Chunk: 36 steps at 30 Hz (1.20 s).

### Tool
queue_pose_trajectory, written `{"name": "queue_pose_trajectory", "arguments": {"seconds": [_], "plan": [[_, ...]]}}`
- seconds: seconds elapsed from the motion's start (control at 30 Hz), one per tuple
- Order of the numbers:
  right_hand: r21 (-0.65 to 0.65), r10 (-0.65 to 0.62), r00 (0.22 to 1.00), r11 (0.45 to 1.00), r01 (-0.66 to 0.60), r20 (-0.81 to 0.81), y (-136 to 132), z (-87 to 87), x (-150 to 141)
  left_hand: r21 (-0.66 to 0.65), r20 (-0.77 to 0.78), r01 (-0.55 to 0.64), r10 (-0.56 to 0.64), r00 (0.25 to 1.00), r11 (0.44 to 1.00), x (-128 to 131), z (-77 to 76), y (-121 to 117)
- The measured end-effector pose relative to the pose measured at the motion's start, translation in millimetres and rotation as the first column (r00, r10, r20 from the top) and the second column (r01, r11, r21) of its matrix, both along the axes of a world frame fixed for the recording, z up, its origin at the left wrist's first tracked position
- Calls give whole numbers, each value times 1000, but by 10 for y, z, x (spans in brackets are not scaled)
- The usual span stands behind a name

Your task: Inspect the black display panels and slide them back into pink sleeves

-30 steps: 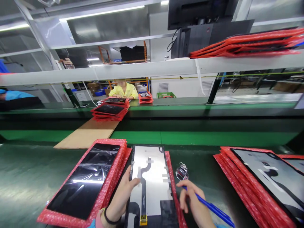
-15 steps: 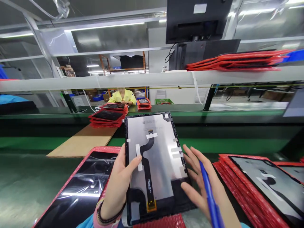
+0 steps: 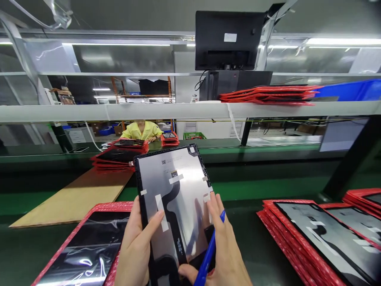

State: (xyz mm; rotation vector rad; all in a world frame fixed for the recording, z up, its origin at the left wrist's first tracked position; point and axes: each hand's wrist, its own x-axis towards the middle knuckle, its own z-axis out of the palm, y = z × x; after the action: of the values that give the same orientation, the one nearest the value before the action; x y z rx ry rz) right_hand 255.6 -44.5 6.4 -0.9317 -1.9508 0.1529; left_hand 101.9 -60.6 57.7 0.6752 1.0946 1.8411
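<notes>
In my left hand (image 3: 139,234) is a tablet screen panel (image 3: 190,214), gripped by its left edge and tilted up, with the thumb on its silver back. A black ribbon cable and white tape strips show on that back. My right hand (image 3: 220,242) lies along the panel's right edge, fingers on its rim and thumb near the bottom of the cable. A slim blue pen-like tool (image 3: 210,252) is tucked in this hand; its exact kind is unclear. The panel's lower end runs out of view.
A glossy black screen (image 3: 89,246) on red bubble wrap lies at left. Stacked panels on red bubble-wrap sleeves (image 3: 285,238) stand at right. Behind are a wooden board (image 3: 77,194), a red-sleeved stack (image 3: 116,155), a white shelf rail (image 3: 166,112), a monitor (image 3: 229,39) and a person in yellow (image 3: 141,130).
My right hand has come in from beside the panel to rest on its right edge and lower back. The view has shifted, so the panel sits further left and lower.
</notes>
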Motion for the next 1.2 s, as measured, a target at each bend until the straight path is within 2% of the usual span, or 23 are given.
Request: {"name": "queue_pose_trajectory", "arguments": {"seconds": [0.17,0.27,0.3,0.37,0.47,0.53,0.6,0.7,0.77,0.83,0.97,1.1,1.2], "plan": [[-59,-3,999,998,1,-34,-41,52,132,-16,47,-6,7,999,1000,-52,-9,33],[-167,85,985,980,-110,-147,-62,120,246,-28,43,-25,26,999,999,-119,9,55],[-219,135,965,958,-185,-224,-66,149,281,-39,52,-21,23,998,999,-145,22,60],[-320,203,880,877,-358,-429,-68,214,340,-57,81,-23,27,996,998,-193,49,65],[-406,165,709,721,-561,-686,-65,313,394,-26,76,-47,49,996,999,-243,68,64],[-421,128,646,661,-621,-753,-71,356,405,-25,34,-61,62,998,998,-264,56,62],[-439,82,648,670,-598,-757,-88,364,398,-53,-4,-76,76,997,996,-275,36,61],[-492,-52,686,736,-466,-726,-113,329,373,-71,-43,-98,96,995,993,-271,24,59],[-518,-108,706,757,-398,-700,-116,313,357,-72,-55,-70,66,996,995,-254,34,47],[-525,-88,750,767,-369,-656,-107,330,344,-64,-56,-28,24,998,998,-227,49,21],[-496,32,843,796,-347,-538,-78,412,328,-44,-39,21,-22,999,999,-162,58,-56],[-464,10,888,850,-251,-460,-53,422,316,-55,-44,52,-55,998,997,-121,36,-99],[-480,15,921,850,-217,-389,-22,391,314,-36,-52,57,-59,997,998,-107,25,-85]]}}
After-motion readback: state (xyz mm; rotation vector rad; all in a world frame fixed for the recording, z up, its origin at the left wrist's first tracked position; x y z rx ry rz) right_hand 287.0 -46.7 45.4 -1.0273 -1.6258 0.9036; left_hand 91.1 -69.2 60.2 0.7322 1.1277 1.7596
